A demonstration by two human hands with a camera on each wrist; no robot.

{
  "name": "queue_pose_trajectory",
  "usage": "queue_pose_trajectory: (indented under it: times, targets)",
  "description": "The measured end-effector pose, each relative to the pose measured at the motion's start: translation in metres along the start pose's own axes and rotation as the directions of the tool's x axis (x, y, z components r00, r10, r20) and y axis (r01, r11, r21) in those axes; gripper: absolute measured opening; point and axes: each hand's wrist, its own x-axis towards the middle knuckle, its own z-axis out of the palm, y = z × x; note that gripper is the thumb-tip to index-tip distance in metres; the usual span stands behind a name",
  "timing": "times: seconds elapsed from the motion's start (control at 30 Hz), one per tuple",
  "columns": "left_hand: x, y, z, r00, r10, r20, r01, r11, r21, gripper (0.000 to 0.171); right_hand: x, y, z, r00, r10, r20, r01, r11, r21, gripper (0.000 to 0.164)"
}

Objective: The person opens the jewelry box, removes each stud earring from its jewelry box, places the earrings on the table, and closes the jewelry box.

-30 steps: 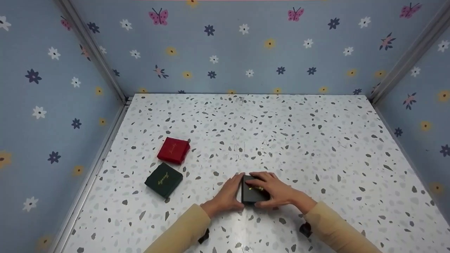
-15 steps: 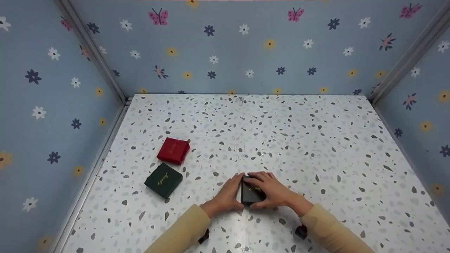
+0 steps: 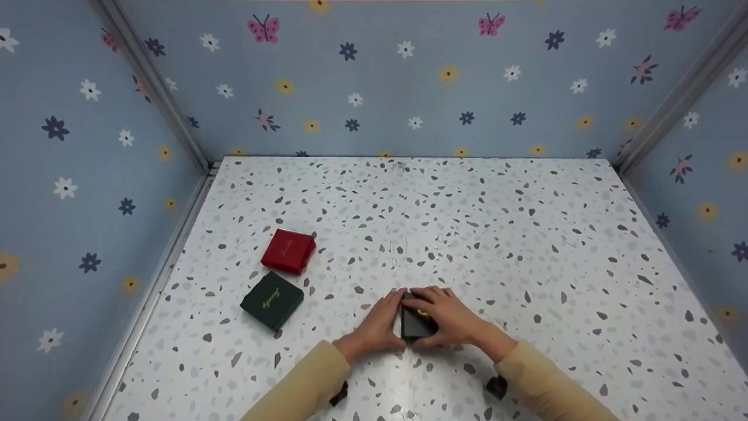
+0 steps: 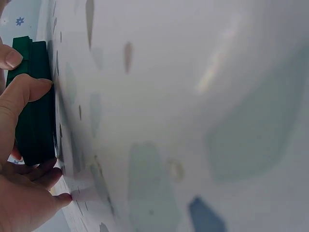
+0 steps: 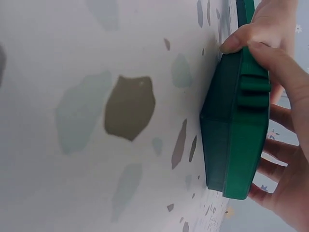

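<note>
A dark green jewelry box [image 3: 412,325] with gold lettering on its lid lies on the table between my hands; it shows dark grey in the head view and green in the wrist views. From its left end my left hand [image 3: 375,325] holds it, thumb at the near side and fingers reaching to the far corner. My right hand [image 3: 447,318] grips it from the right, index finger across the lid, thumb at the near edge. In the right wrist view the closed box [image 5: 244,121] stands between both hands, its ribbed near side showing. My right palm hides its right part.
To the left a red jewelry box [image 3: 288,251] lies just behind a second dark green jewelry box [image 3: 272,300], both closed. Blue flowered panels [image 3: 374,76] border the speckled white table [image 3: 497,234] at the back and sides.
My right hand has slid a little left, covering more of the box's lid. The left hand, the box's left edge and the other two boxes stay where they were.
</note>
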Motion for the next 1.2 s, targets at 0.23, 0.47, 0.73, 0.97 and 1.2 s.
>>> queue_pose_trajectory:
  times: [0.23, 0.47, 0.73, 0.97, 1.2]
  targets:
    - [-0.0003, 0.0000, 0.0003, 1.000, 0.008, -0.008, -0.008, 1.000, 0.005, 0.103, 0.0022, -0.0016, -0.0015, 1.000, 0.009, 0.003, -0.009, 1.000, -0.005, 0.075]
    - [0.0002, -0.0010, 0.0003, 1.000, 0.006, -0.009, -0.006, 1.000, -0.005, 0.102, 0.0023, -0.0005, -0.0008, 0.999, -0.012, -0.032, 0.013, 1.000, 0.010, 0.074]
    - [0.0004, -0.0003, -0.0012, 1.000, 0.000, 0.001, 0.000, 1.000, -0.020, 0.102, 0.0016, 0.0010, 0.0003, 0.998, -0.017, -0.057, 0.019, 0.999, 0.040, 0.073]
    - [0.0003, -0.0004, -0.0012, 1.000, -0.010, 0.000, 0.010, 0.999, -0.030, 0.104, 0.0017, 0.0014, -0.0013, 0.999, 0.002, -0.053, 0.001, 0.998, 0.068, 0.073]
    - [0.0009, -0.0037, 0.0002, 0.999, 0.033, -0.035, -0.034, 0.998, -0.049, 0.104, 0.0009, 0.0019, -0.0047, 0.998, -0.005, -0.069, 0.011, 0.995, 0.097, 0.073]
